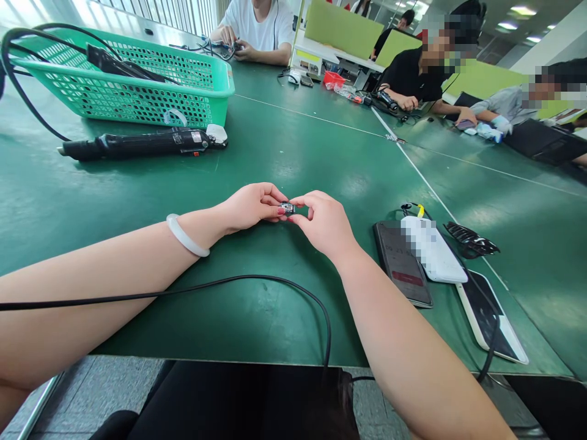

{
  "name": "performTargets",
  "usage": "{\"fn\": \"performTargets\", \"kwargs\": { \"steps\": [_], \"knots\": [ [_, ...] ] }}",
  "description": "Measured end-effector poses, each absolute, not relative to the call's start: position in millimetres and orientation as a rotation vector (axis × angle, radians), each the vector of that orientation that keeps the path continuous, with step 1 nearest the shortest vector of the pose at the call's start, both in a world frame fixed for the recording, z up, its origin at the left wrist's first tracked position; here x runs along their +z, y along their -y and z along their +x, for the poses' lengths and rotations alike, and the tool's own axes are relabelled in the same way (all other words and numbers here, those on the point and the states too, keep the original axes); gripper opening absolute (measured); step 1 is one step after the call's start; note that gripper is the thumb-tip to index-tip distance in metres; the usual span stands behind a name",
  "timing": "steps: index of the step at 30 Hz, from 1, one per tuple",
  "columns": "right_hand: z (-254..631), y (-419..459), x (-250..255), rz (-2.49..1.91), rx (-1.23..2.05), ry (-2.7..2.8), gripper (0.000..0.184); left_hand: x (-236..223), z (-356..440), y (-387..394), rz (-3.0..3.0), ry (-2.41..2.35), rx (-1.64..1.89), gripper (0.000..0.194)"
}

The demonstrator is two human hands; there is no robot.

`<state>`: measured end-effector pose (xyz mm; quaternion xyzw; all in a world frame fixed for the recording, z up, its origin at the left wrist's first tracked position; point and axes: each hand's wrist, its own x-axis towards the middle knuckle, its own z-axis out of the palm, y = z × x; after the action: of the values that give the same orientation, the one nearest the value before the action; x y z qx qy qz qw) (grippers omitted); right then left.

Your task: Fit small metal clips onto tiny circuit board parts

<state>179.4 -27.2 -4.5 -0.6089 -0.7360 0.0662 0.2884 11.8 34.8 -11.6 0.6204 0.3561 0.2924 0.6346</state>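
Note:
Between my two hands, just above the green table [275, 305], is a small dark part with pale markings [287, 208], too small to name for certain. My left hand [254, 208] pinches its left side between thumb and fingers. From the right, the thumb and index finger of my right hand [323, 220] close on its other side. Fingertips cover the part's edges. A black cable [257, 278] runs across the table in front of my hands and passes over my left forearm.
A green basket [220, 101] holding a black corded tool stands at the back left, with a black electric screwdriver [151, 143] before it. At right lie a dark phone [403, 269], a white power bank [433, 250], a white-edged phone [495, 318] and a black clip [472, 239]. People sit across the table.

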Motion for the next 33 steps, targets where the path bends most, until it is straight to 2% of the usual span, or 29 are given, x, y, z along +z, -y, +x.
{"fn": "performTargets", "kwargs": {
  "steps": [5,12,22,28,33],
  "knots": [
    [178.5,24.5,-7.6,-1.641,0.158,1.938,0.014,-11.9,11.5,-34.5,1.405,-0.79,0.664,0.025],
    [182.7,19.3,-11.3,-1.665,0.103,1.87,0.013,-13.5,10.4,-36.0,1.45,-0.835,0.686,0.049],
    [187.0,14.8,-13.2,-1.742,0.027,1.833,0.014,-10.0,10.3,-33.8,1.476,-0.884,0.674,0.054],
    [169.1,26.8,-6.6,-1.657,0.099,1.872,0.014,-7.4,12.7,-28.7,1.41,-0.824,0.729,0.045],
    [155.4,30.2,-6.6,-1.666,0.065,1.923,0.013,-3.6,15.7,-20.7,1.142,-0.76,0.666,0.023]
  ]
}}
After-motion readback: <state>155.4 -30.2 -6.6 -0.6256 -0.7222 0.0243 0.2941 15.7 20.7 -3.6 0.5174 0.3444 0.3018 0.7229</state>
